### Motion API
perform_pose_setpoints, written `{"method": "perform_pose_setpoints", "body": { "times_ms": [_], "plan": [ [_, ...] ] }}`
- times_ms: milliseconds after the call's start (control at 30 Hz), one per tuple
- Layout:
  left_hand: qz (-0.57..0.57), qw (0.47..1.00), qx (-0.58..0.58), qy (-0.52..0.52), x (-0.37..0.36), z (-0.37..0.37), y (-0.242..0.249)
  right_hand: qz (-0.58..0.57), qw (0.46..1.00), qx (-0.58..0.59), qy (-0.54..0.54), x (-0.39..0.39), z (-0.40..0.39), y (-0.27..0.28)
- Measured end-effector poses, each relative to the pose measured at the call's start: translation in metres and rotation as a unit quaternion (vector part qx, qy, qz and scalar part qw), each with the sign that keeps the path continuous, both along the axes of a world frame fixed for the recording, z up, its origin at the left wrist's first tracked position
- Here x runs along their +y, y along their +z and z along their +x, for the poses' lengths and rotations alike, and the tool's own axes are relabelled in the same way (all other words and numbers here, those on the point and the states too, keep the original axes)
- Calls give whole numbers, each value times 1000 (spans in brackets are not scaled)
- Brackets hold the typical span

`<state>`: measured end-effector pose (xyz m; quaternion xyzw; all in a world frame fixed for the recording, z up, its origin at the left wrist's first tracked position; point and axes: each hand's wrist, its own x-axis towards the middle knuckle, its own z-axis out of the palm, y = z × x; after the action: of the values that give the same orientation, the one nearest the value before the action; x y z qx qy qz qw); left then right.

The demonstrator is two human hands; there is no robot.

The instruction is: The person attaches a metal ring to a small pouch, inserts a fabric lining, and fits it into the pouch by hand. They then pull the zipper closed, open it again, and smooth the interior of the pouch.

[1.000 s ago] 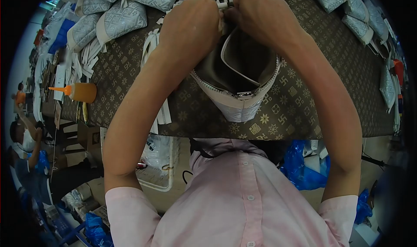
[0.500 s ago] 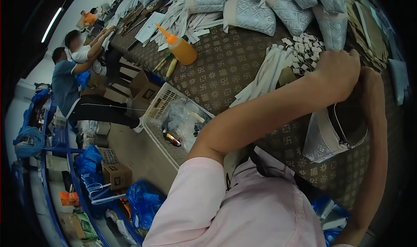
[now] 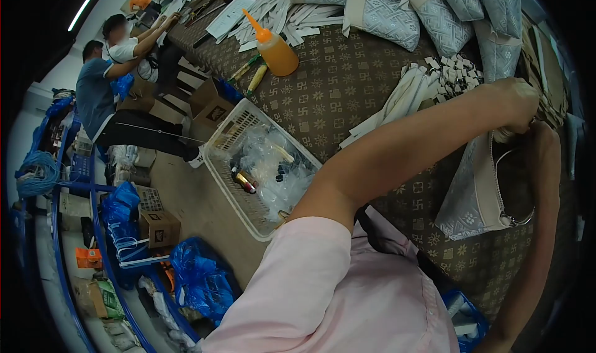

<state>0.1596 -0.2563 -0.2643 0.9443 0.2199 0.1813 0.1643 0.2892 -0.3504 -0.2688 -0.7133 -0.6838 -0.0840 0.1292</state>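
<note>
A zippered pouch (image 3: pixel 469 198) with grey-white woven patterning and a plain pale band hangs at the right, its zip open along the rim. The fingers of my left hand (image 3: pixel 520 107) are curled closed at the pouch's far end, with pale material showing beneath them. Close against it, my right hand (image 3: pixel 544 136) is also closed at that end, its fingertips mostly hidden. My right forearm passes along the open side of the pouch. Just beyond my left forearm lie a heap of small white-and-metal clips (image 3: pixel 456 77) and a bundle of pale strips (image 3: pixel 397 102).
Stuffed patterned pouches (image 3: pixel 382 18) pile up at the table's far side. An orange-nozzled glue bottle (image 3: pixel 276 54) stands near green-and-yellow-handled tools (image 3: pixel 256 79). A white plastic basket (image 3: pixel 233 195) sits beside the patterned tablecloth (image 3: pixel 323 98). Two people (image 3: pixel 96 98) stand at the left, near blue shelving.
The view has shifted, so the table's contents appear further right and lower. My hands have moved slightly closer together, and more of the pouch's upper edge shows below them.
</note>
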Motion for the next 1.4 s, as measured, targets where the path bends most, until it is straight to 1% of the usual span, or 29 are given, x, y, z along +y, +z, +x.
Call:
{"method": "perform_pose_setpoints", "body": {
  "times_ms": [100, 167, 233, 300, 333, 367, 400, 433, 467, 500, 567, 600, 667, 733, 900, 967, 1000, 1067, 1100, 1167, 1200, 1267, 1400],
  "plan": [
    [7, 1000, 9, -17, -2, -2, 0, 13, 1000, 0, 7, 0, 2, -2],
    [10, 1000, 16, -24, -3, -7, 1, 51, 998, -34, 20, -2, 1, -5],
    [7, 999, 17, -26, -4, -10, 1, 36, 999, -22, 21, 0, -3, -6],
    [15, 999, -19, -31, -2, -12, -3, 23, 1000, -16, 4, -3, -6, 0],
    [24, 996, -78, -39, 5, -9, -13, 20, 999, -26, -16, -4, -12, 2],
    [7, 996, -81, -46, 9, -11, -17, 47, 998, -37, -20, -8, -18, 4],
    [47, 981, -170, -82, 9, -21, -20, 7, 1000, -4, -13, -7, -16, 6],
    [5, 987, -128, -98, 10, -26, -11, 53, 999, -13, 3, -14, -25, 12],
    [-12, 990, -84, -110, 11, -27, -5, 55, 998, -23, 18, -15, -24, 13],
    [-33, 992, -57, -104, 9, -28, -1, 44, 999, -15, 10, -17, -26, 16],
    [-83, 992, -45, -83, 3, -28, 3, 30, 1000, -3, -10, -19, -23, 16],
    [-86, 991, -42, -94, 2, -27, 6, 22, 1000, 7, 1, -17, -22, 15],
    [-101, 992, -3, -69, 1, -29, 10, 16, 1000, 20, 13, -15, -16, 13],
    [-102, 992, 9, -68, 2, -28, 12, 6, 998, 39, 41, -14, -12, 12],
    [-96, 993, 40, -56, -4, -24, 17, -9, 998, 51, 32, -19, -10, 19],
    [-114, 992, 15, -56, -3, -22, 15, -19, 997, 65, 24, -18, -10, 19],
    [-114, 992, 17, -57, -3, -22, 16, -5, 998, 60, 24, -18, -9, 17],
    [-70, 995, 53, -48, -4, -22, 17, 8, 998, 56, 23, -18, -9, 16],
    [-71, 995, 55, -50, -5, -21, 15, -4, 998, 50, 26, -19, -10, 19],
    [-15, 999, 23, -39, -8, -19, 11, -17, 998, 47, 28, -21, -9, 19],
    [-16, 999, 26, -41, -8, -18, 9, -1, 998, 41, 38, -21, -8, 17],
    [6, 1000, -15, -24, -9, -17, 5, 15, 998, 40, 45, -24, -9, 16],
    [-18, 1000, 15, -15, -14, -21, 13, 7, 999, 35, 33, -33, -17, 25]
  ]
}}
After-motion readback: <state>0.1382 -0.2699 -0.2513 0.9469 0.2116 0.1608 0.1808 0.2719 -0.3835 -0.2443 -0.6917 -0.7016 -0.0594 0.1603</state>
